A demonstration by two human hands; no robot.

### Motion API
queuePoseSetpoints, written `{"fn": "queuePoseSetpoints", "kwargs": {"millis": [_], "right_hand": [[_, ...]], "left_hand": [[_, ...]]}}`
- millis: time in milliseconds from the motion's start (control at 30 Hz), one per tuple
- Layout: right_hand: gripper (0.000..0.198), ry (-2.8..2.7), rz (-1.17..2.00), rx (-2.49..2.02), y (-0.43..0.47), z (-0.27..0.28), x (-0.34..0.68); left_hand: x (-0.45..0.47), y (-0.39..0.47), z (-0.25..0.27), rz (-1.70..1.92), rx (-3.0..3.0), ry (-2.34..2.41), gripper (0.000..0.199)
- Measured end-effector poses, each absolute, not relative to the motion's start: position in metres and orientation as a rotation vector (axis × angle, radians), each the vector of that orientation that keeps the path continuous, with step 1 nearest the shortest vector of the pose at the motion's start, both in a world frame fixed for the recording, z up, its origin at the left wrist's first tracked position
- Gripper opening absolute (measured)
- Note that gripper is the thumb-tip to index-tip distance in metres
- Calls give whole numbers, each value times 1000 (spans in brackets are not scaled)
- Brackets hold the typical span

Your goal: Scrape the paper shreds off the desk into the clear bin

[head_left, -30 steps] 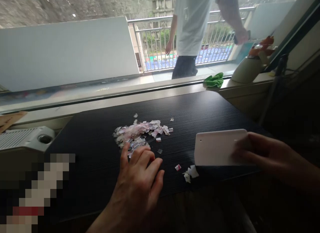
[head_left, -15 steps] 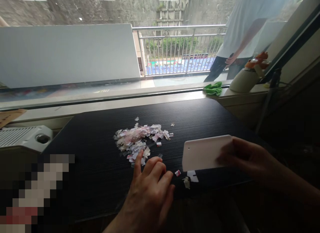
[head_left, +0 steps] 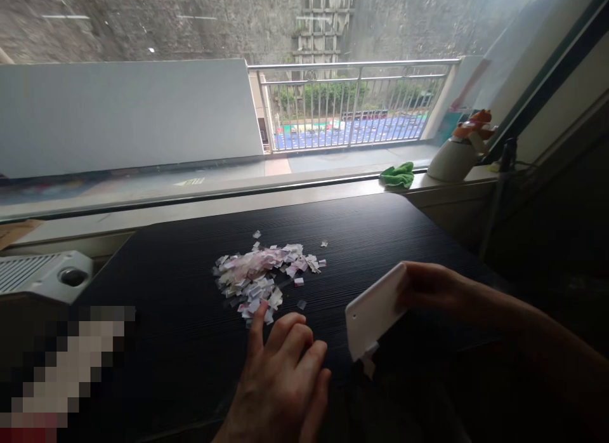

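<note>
The right grip (head_left: 429, 289) is clasping a white, round-cornered slab (head_left: 373, 313), tilted by the near side of the black worktop (head_left: 166, 341). The half-curled left grip (head_left: 286, 376) is holding nothing beside pale, pink-tinged scraps (head_left: 258, 270) lying heaped mid-worktop

Ahead of you, a pale window sill (head_left: 238, 203) runs behind the table (head_left: 361, 224). On it, toward your right, lies a crumpled green cloth (head_left: 398, 176), just beside a pale rounded container (head_left: 451, 160) with an orange top (head_left: 473, 124). Through the glass you see a metal railing (head_left: 359, 106), greenery (head_left: 328, 94) and blue ground (head_left: 314, 138) behind its bars, a plain white wall (head_left: 128, 116) to its left and rough stonework (head_left: 228, 24) above. At the glass's right side, you can make out part of a person's arm (head_left: 469, 87). On your left sit a white vented unit (head_left: 42, 271) and, near it, a flat brown piece (head_left: 16, 231); a pixelated strip (head_left: 71, 360) below is unreadable.
</note>
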State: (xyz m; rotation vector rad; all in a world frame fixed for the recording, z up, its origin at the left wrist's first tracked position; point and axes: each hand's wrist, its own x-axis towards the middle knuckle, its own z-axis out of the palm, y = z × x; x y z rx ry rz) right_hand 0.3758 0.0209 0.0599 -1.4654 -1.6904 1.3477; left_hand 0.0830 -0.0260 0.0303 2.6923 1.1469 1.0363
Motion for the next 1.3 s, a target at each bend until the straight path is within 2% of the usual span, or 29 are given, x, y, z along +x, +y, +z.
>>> {"fn": "queuePoseSetpoints", "kwargs": {"millis": [267, 800, 900, 1067, 1300], "right_hand": [[40, -1412, 1149, -1644, 3, 48, 413], [48, -1299, 1213, -1700, -30, 53, 391], [46, -1278, 1228, -1698, -35, 56, 392], [29, -1232, 1176, -1632, -32, 58, 394], [35, -1368, 1080, -1630, -7, 42, 389]], "left_hand": [[98, -33, 19, 954, 2796, 1064, 19], [120, -37, 17, 875, 2839, 953, 18], [119, -39, 17, 894, 2862, 930, 20], [117, -41, 17, 955, 2907, 881, 20], [109, -40, 20, 882, 2892, 960, 21]]}}
